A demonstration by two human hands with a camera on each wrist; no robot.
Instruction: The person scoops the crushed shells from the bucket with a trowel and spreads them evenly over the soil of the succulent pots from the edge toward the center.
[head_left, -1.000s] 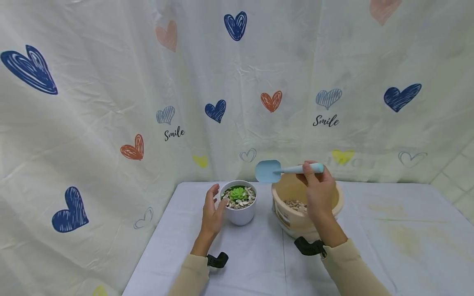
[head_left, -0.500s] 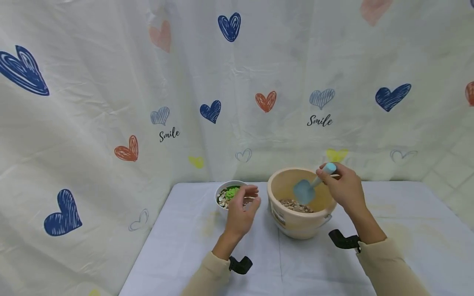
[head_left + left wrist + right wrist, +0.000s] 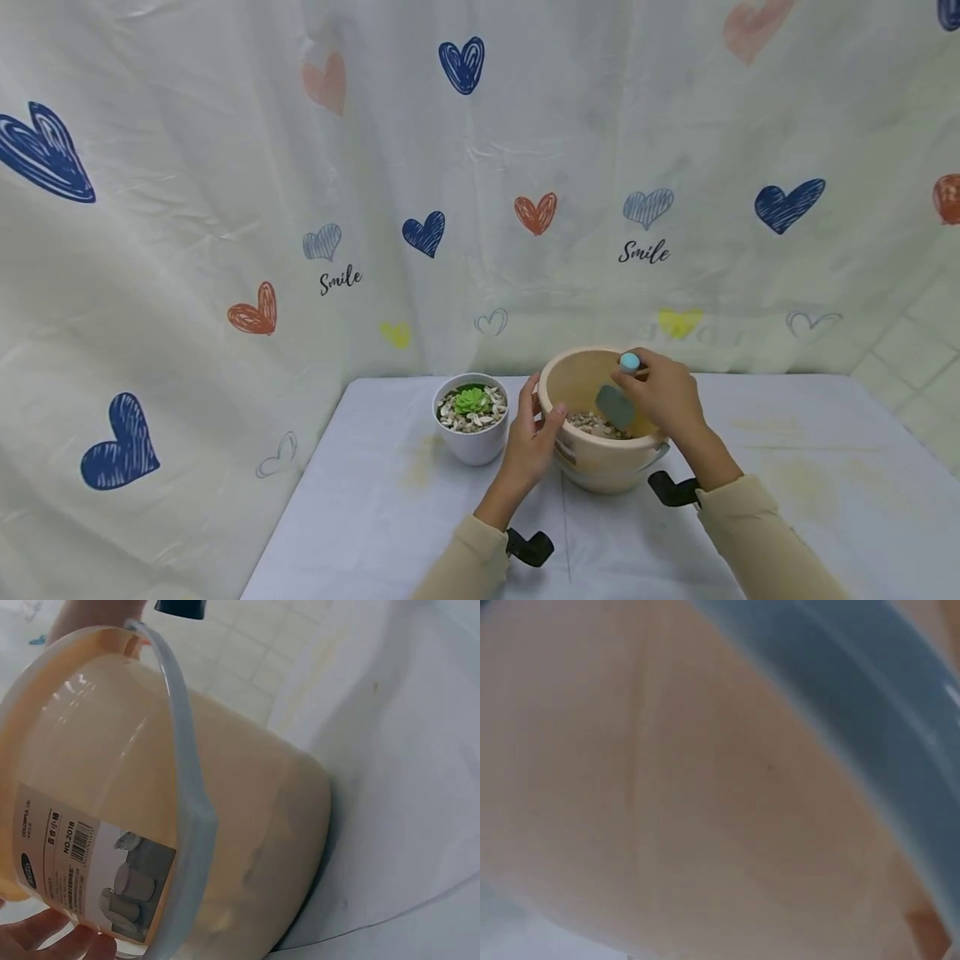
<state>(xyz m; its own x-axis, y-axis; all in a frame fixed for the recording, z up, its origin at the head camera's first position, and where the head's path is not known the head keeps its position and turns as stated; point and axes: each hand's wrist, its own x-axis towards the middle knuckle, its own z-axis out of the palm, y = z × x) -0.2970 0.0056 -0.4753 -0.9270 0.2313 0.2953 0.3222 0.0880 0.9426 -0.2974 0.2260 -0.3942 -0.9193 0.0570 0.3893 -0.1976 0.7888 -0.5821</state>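
A cream bucket [image 3: 606, 477] with a grey-blue handle [image 3: 196, 825] stands on the table. Pebbles [image 3: 588, 423] lie in its bottom. At the bucket's left side my left hand [image 3: 527, 446] holds the rim and wall, thumb toward the front. Its fingertips show below the printed label [image 3: 94, 862] in the left wrist view. My right hand [image 3: 667, 398] grips a small blue shovel [image 3: 615, 407] by its handle over the bucket's right rim. The shovel's blade points down inside, close to the pebbles; whether it touches them I cannot tell. Bucket wall and handle fill the right wrist view.
Left of the bucket is a white pot [image 3: 477, 446] with a green succulent [image 3: 472, 401] and pale stones on top. A white cloth [image 3: 360, 517] covers the table. Behind it hangs a sheet [image 3: 570, 125] printed with hearts.
My right hand brought the shovel from above the bucket's left rim down into the bucket. My left hand left the white pot and moved right onto the bucket.
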